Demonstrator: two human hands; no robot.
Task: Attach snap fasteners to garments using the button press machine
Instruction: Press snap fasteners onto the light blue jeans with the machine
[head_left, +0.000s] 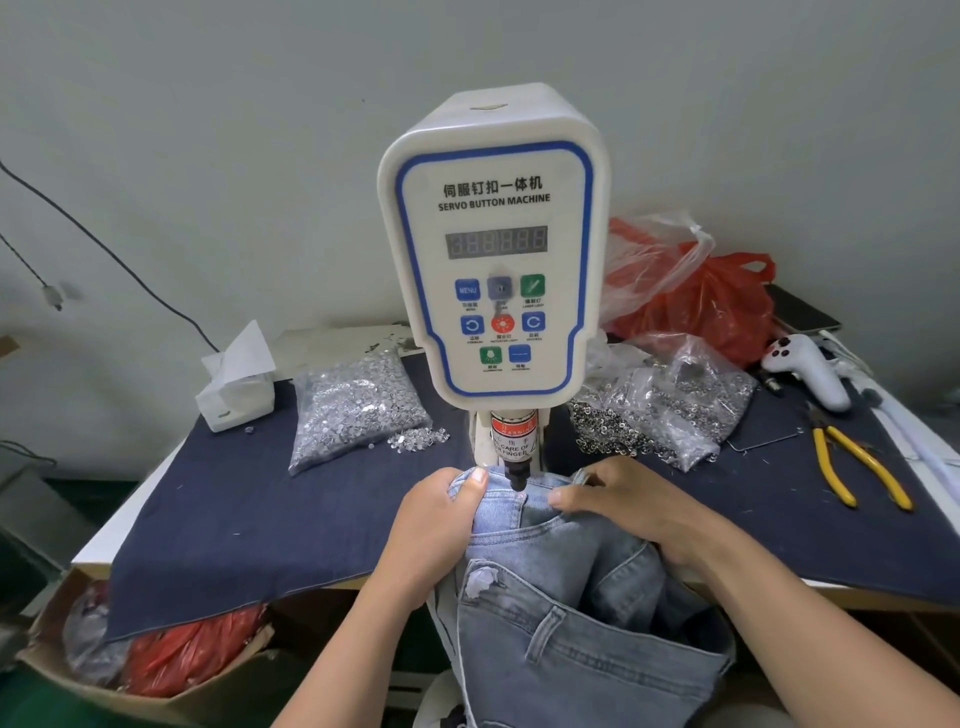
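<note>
Jeans waistband (511, 506) held under the press punch (518, 475).
Left hand (441, 512) and right hand (618, 499) each pinch the soft, floppy denim, best gripped either side of the punch.

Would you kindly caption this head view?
Both hands grip light-blue denim jeans under the white servo button machine's press head.

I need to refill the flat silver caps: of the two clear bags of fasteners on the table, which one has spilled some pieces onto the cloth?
The bag left of the machine: loose pieces lie on the dark cloth at its right corner.
</note>
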